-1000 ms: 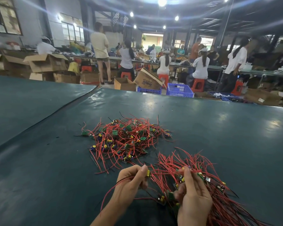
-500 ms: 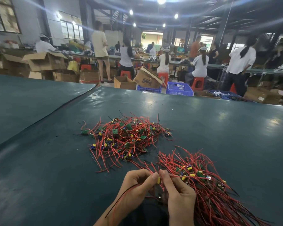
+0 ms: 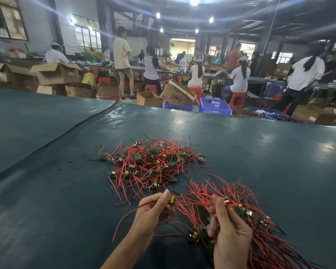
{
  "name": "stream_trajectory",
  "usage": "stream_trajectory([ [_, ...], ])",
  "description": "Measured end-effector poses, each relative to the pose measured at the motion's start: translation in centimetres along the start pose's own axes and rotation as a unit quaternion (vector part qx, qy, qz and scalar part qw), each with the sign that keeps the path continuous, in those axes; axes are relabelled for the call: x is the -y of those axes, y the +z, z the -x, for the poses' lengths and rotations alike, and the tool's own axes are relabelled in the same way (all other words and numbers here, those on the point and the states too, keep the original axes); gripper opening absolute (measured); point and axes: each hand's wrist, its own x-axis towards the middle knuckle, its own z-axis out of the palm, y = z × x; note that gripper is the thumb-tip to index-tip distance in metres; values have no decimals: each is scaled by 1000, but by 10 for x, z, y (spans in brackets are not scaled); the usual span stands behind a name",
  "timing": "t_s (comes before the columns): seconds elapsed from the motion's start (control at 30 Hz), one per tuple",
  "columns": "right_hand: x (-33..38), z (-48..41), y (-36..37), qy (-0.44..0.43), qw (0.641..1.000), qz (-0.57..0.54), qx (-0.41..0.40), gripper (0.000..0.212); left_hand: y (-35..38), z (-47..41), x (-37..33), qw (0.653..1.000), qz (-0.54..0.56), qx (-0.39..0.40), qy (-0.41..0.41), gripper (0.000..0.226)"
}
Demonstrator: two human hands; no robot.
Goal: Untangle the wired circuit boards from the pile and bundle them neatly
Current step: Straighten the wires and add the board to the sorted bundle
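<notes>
**Your hands draw apart, one board pinched in the left**

Half a second ago your two hands met at a single point over the wires; now they are apart. Your left hand pinches a small green circuit board with a yellow cylindrical part between the thumb and the forefinger tip. The other fingers are curled beneath, and the board's red and black leads trail under the palm and out to the left. Your right hand has shifted to the right and grips the gathered bundle of red-wired circuit boards. Its forefinger is stretched up along the wires and the remaining fingers are curled round them. That bundle lies on the right side of the dark green table mat, its wire ends fanning up and away from you, and red wires span the gap between your hands. The loose tangled pile of red wires and small green boards lies where it did, just beyond your left hand. Past the table's far edge, blue plastic crates and open cardboard boxes stand on the floor
</notes>
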Motion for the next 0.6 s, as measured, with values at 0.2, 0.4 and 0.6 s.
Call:
stream_trajectory([
  [0.2,-4,6,2,-36,996,66,51,17,0,-3,0,981,165,-20,-101,23],
  [0.4,-6,10,1,-24,986,61,156,52,-3,-4,-3,966,193,-46,-163,33],
  [0.6,-12,7,4,108,981,-3,161,95,-6,-6,-1,947,279,-1,-157,37],
])
